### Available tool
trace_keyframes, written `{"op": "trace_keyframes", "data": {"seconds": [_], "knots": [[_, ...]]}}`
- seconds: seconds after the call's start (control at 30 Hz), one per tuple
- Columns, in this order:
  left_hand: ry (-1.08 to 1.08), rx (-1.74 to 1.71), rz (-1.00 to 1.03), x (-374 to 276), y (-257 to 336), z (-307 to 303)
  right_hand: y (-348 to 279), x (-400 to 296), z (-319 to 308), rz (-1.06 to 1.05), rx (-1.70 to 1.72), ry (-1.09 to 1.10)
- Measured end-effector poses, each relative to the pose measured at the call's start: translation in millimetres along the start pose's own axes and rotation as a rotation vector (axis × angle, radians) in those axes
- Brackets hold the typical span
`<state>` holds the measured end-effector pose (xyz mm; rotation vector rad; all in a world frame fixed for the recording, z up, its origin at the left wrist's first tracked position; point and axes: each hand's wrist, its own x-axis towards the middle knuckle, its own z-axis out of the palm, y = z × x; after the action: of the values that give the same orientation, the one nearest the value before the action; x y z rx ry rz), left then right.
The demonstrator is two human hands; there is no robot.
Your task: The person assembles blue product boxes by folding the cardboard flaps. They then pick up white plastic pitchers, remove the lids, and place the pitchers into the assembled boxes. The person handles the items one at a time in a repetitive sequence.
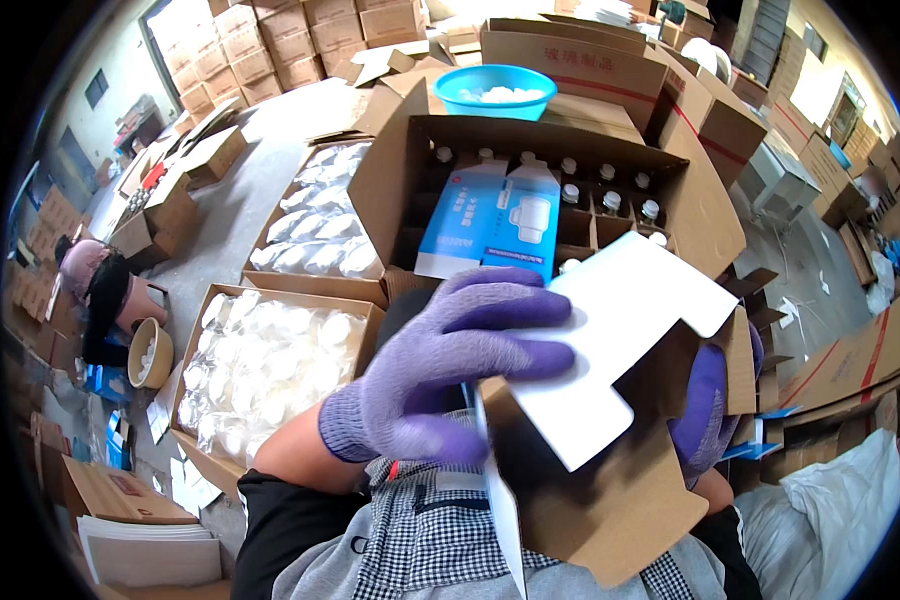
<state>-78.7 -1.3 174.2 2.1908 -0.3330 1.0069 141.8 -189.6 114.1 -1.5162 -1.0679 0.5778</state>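
My left hand, in a purple-coated knit glove, has its fingers spread, their tips over a white die-cut paperboard sheet. The thumb is apart from the sheet. The sheet lies slanted across the mouth of an open brown cardboard box on my lap. My right hand, gloved alike, grips the box's right wall, partly hidden by it. Ahead, a blue printed carton, lying flat, rests over a divided cardboard box that holds several capped bottles.
Left of me are two boxes of plastic-wrapped white items. A blue basin of white pieces stands behind the bottle box. A white sack and flattened cartons lie to my right. A pink stool is farther left.
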Motion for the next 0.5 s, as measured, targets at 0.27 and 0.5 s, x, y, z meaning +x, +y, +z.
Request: {"op": "trace_keyframes", "data": {"seconds": [0.27, 0.5], "knots": [[-0.027, -0.081, -0.204, -3, -7, -18, -15, 3, -9, -0.789, -0.063, -0.083], [0.119, 0.218, -0.457, 9, 17, 12, -63, 7, 1, -0.638, -0.304, -0.093]]}}
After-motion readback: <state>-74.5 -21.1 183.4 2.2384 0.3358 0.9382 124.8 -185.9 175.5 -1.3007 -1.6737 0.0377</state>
